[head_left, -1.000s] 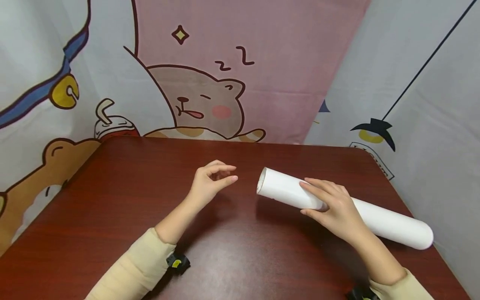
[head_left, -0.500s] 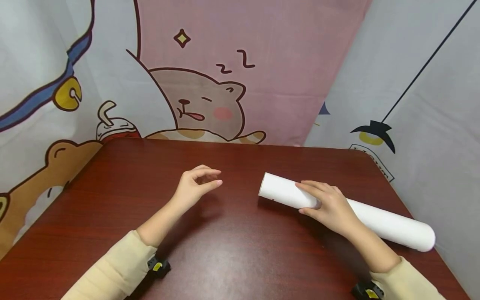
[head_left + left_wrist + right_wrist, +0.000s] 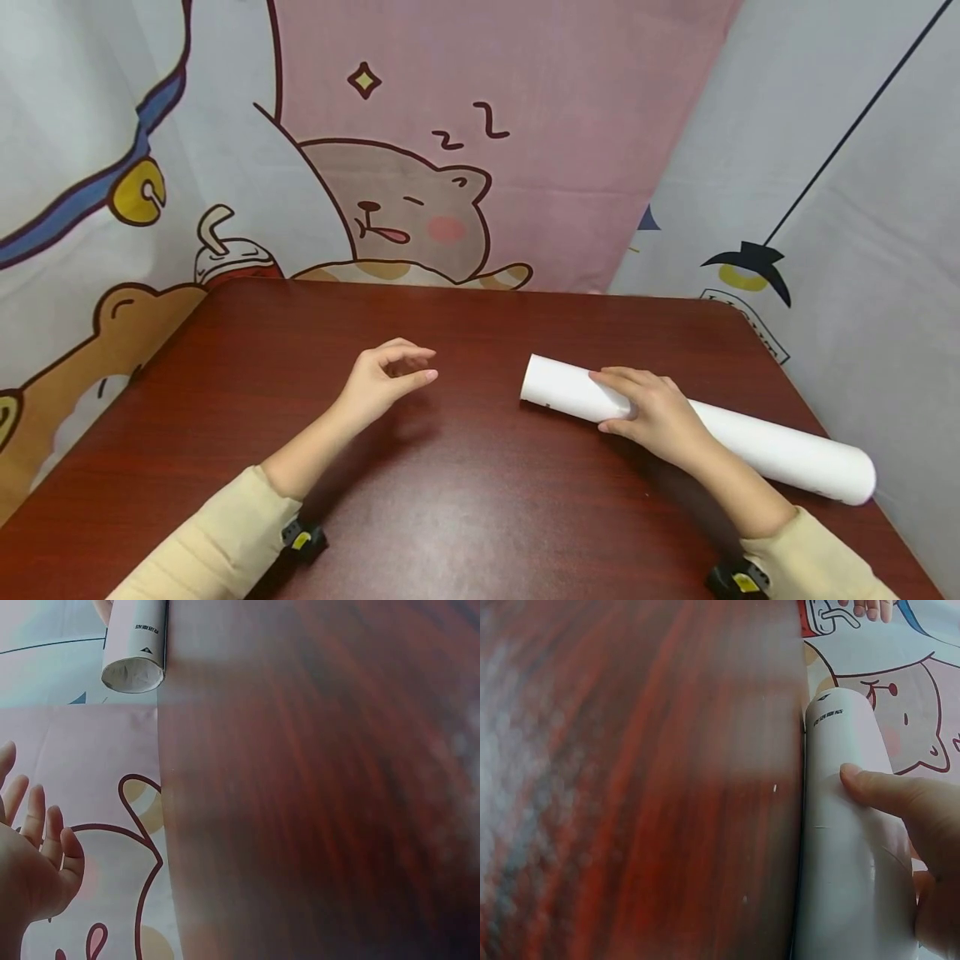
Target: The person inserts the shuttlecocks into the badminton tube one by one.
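A long white tube [image 3: 780,444] lies slantwise across the right part of the table, one end toward the middle. In the left wrist view, the tube [image 3: 135,645] shows a hollow end and small dark print near it. My right hand [image 3: 652,417] grips it from above near its left end, fingers on the far side and thumb on the near side. The right wrist view shows the thumb of the right hand [image 3: 930,825] against the white wall. Left of the tube, my left hand [image 3: 378,383] hovers over the table with loosely bent fingers, holding nothing.
The dark red-brown wooden table [image 3: 465,500] fills the lower view. Behind it hangs a cloth [image 3: 585,125] printed with cartoon animals. The tube's right end lies close to the table's right edge.
My left hand has drawn back leftward, away from the tube. The tube's left end has come down toward the table in my right hand, and its opening has turned out of the head view.
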The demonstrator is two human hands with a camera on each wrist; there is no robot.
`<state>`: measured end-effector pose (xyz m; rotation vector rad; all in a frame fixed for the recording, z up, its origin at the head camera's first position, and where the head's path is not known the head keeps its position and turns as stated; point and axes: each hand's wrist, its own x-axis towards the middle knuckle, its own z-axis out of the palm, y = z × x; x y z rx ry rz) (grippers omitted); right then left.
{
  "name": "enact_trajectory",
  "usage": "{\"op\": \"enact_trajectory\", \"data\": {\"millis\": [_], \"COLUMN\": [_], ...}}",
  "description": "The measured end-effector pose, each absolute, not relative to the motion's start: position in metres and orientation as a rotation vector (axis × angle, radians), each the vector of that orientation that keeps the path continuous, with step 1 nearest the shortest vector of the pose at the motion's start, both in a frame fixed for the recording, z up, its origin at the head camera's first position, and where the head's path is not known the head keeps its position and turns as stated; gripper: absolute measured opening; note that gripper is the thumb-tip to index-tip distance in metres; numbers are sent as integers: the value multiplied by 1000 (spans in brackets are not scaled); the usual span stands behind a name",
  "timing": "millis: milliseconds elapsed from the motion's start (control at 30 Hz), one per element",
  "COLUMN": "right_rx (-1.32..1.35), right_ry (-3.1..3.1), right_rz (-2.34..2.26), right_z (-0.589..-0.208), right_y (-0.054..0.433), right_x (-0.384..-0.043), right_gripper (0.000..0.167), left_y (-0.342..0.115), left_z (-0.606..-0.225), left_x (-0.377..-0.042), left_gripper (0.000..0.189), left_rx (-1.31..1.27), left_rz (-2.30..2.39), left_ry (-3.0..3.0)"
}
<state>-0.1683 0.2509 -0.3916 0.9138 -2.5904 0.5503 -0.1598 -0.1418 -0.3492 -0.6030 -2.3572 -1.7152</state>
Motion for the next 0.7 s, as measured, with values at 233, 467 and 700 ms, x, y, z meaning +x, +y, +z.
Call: {"op": "enact_trajectory", "data": {"millis": [233, 467, 700], "right_rx": [927, 930, 898], "right_ry": [-2599, -2613, -2614], "right_rz": [554, 566, 560], "right_z": [-393, -391, -386], "right_y": [251, 251, 252], "right_x": [-169, -169, -166], "right_gripper": [74, 71, 61], "left_y": [-142, -145, -159], "left_z": [-349, -354, -376], "left_x": [-158, -162, -176], "left_gripper": [21, 21, 22], "left_rx": [-620, -646, -653], "left_rz": [-1700, -1695, -1662], "left_ry": [-2375, -2368, -2366]}}
